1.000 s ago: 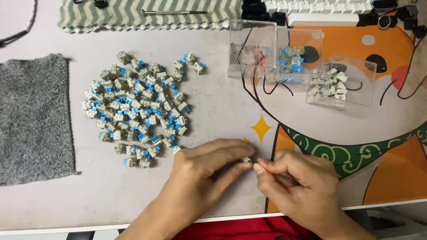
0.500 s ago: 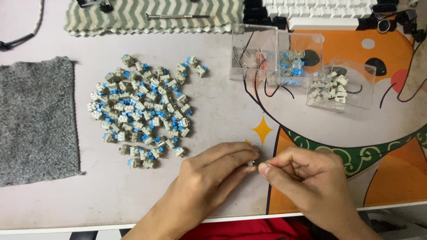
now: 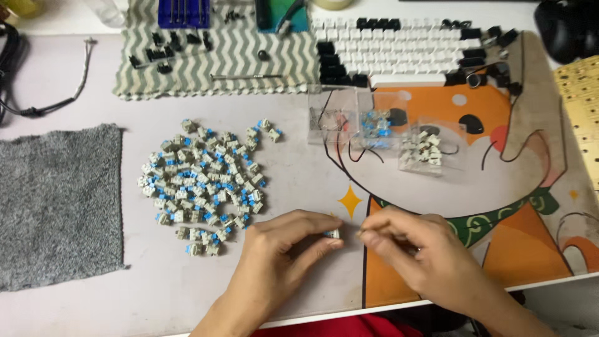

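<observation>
Fingers (image 3: 312, 244) of the left hand (image 3: 281, 256) pinch a small grey-and-blue switch (image 3: 332, 233).

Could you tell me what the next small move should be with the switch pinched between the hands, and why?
Probably pull its top apart: the left hand pinches one small grey switch at its fingertips, and the right hand meets it with pinched fingers. Three clear boxes behind already hold separated parts, while the pile of switches waits at left.
</observation>
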